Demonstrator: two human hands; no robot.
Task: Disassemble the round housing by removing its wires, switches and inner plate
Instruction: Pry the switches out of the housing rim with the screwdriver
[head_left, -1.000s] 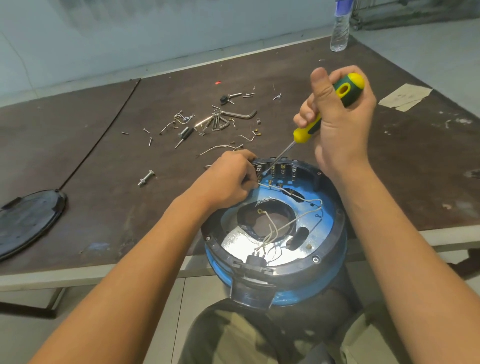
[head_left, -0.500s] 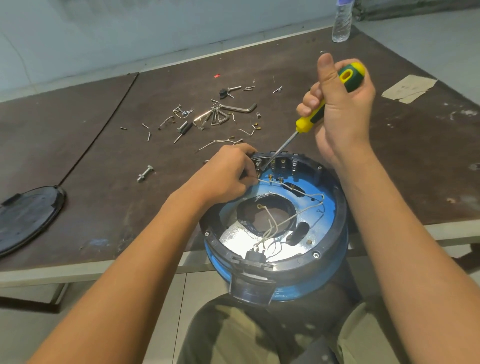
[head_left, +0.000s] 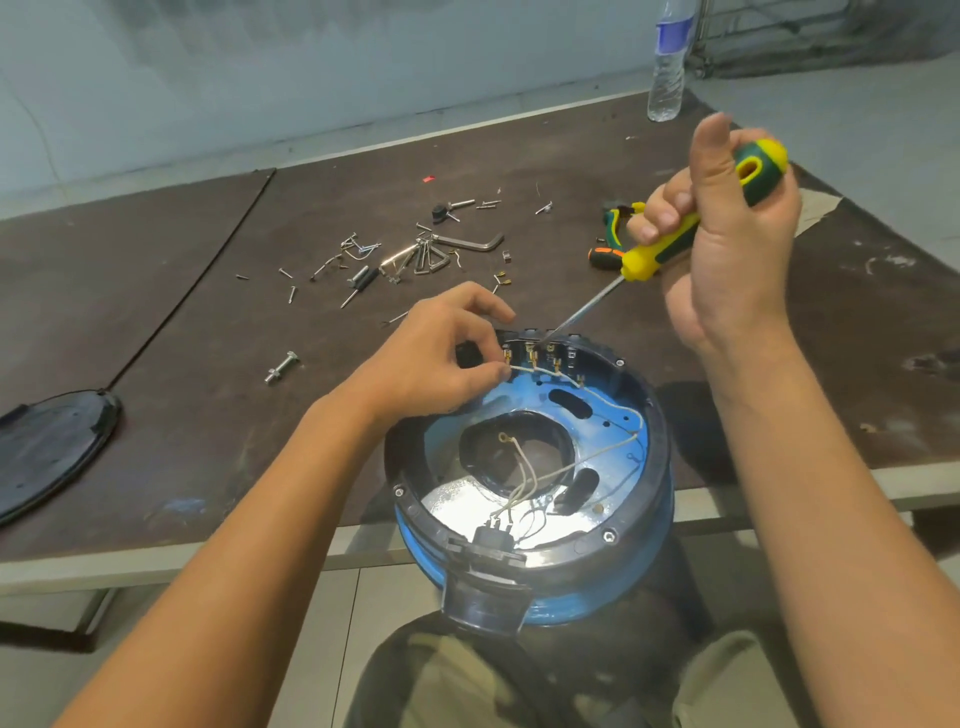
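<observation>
Left hand (head_left: 441, 358) is pinching one white wire (head_left: 540, 372), right hand (head_left: 727, 249) gripping one screwdriver (head_left: 670, 244), above round housing (head_left: 660, 467) straddling the worktop (head_left: 208, 415) edge.

The round housing (head_left: 658, 452) sits at the near edge of the table (head_left: 156, 364), and fingers (head_left: 485, 372) of the left hand (head_left: 431, 358) pinch a wire (head_left: 543, 371) at its far wall, just left of the tip of the screwdriver (head_left: 667, 247) that the right hand (head_left: 727, 249) holds. Loose screws (head_left: 395, 254) lie behind the left fingers, a bolt (head_left: 280, 366) to their left, a lid (head_left: 47, 452) far left. Pliers (head_left: 609, 241) lie just behind the right fingers, a bottle (head_left: 667, 67) far behind them
</observation>
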